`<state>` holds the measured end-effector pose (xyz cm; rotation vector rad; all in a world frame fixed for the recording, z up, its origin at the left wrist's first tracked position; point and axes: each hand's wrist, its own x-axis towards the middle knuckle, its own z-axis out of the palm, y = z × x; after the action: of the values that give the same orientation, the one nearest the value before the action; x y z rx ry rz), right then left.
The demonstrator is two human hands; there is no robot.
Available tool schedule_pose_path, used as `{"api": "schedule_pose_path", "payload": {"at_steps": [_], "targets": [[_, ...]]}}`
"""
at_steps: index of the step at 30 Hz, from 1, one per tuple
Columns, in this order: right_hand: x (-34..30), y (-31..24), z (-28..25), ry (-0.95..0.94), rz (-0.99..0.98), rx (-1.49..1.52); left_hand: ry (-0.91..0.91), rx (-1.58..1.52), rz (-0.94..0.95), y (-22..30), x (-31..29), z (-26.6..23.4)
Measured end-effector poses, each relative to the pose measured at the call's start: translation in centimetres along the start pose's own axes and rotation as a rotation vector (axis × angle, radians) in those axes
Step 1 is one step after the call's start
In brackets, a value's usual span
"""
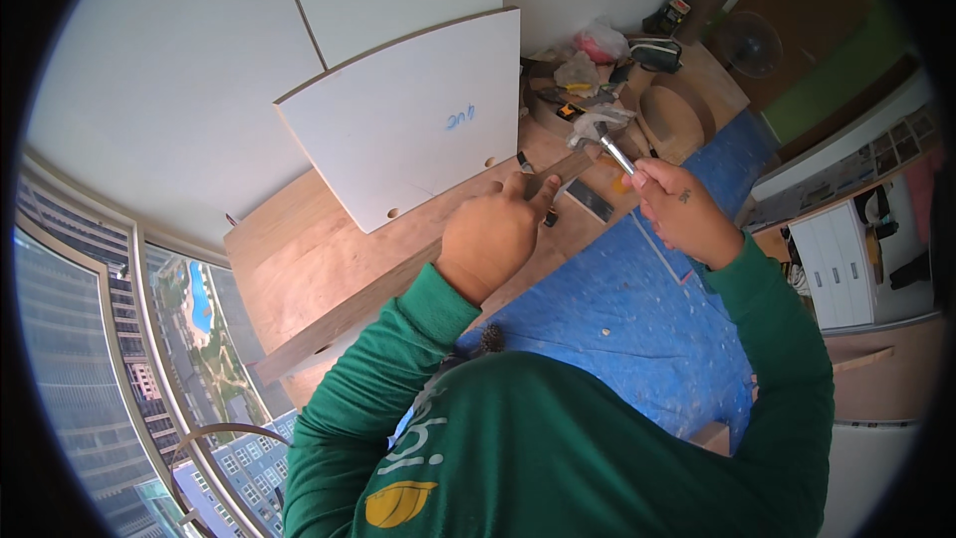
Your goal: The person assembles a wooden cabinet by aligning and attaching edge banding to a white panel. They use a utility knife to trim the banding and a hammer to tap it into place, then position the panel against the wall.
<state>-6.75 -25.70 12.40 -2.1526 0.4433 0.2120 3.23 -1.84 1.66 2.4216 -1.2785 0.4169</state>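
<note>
My right hand (682,204) is closed around the handle of a hammer (619,154). Its metal shaft slants up and left, with the head over the cluttered part of the wooden surface. My left hand (490,239) grips a long wooden strip (570,167), thumb and index finger on either side of it; the other fingertips are partly hidden. Just behind that hand, a white panel (418,130) with blue handwriting and round holes along its lower edge stands upright on the wooden board (299,229). A small dark rectangular piece (590,201) lies right of the strip.
Tools and plastic bags (600,40) crowd the far right, beside a curled brown edging band (677,110). A blue sheet (597,324) covers the floor. Tall windows (199,309) stand left, and a white drawer cabinet (835,264) is at right.
</note>
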Motion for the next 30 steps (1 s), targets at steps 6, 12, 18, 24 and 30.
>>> {"api": "schedule_pose_path", "payload": {"at_steps": [6,12,18,24,30], "targets": [[0.6,-1.3,-1.3,-0.018,0.033,0.129,0.053,0.000,-0.005,0.4,-0.1,-0.1],[0.3,-0.5,-0.9,-0.090,0.074,0.067,0.071,0.003,0.001,0.3,-0.1,0.1],[0.6,-0.8,-1.4,-0.051,-0.155,0.264,0.012,-0.131,-0.018,-0.2,0.1,-0.2],[2.4,3.0,2.2,0.090,-0.371,0.125,-0.259,-0.171,0.109,-2.7,-2.3,-4.5],[3.2,4.9,6.0,0.234,-0.354,-0.134,-0.501,-0.239,0.149,-5.9,-5.8,-9.2]]}}
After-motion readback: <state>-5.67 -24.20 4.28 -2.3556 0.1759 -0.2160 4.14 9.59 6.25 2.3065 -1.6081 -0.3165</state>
